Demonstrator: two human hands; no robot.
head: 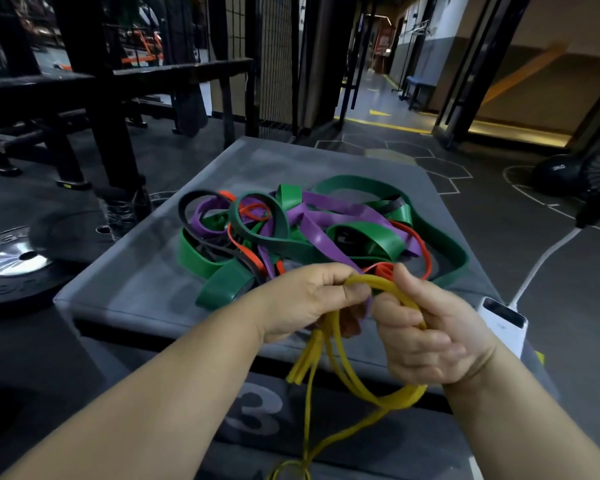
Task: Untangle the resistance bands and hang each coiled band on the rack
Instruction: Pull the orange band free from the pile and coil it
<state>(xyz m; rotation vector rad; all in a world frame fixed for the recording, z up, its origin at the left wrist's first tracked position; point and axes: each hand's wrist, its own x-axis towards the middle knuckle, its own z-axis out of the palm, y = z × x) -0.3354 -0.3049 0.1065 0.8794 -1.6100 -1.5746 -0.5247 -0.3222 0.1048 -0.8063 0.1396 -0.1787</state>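
Just this side of the tangled pile [309, 230] on the table [125, 285], left hand [312, 299] and right hand [426, 330] grip the yellow band [347, 379], gathering loops; nothing looks hung yet.

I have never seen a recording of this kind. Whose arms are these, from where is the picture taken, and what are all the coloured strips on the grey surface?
There is no machine here: a person wears one wide-angle camera on the head, so you look down along their two bare arms. On the grey padded box lies a tangled heap of green, purple, orange and dark grey rubber resistance bands. The left hand and the right hand both grip a thin yellow rubber band, whose loops hang below the hands. A white box-shaped device with a cable sits by the box's right edge; a black weight plate lies on the floor to the left.
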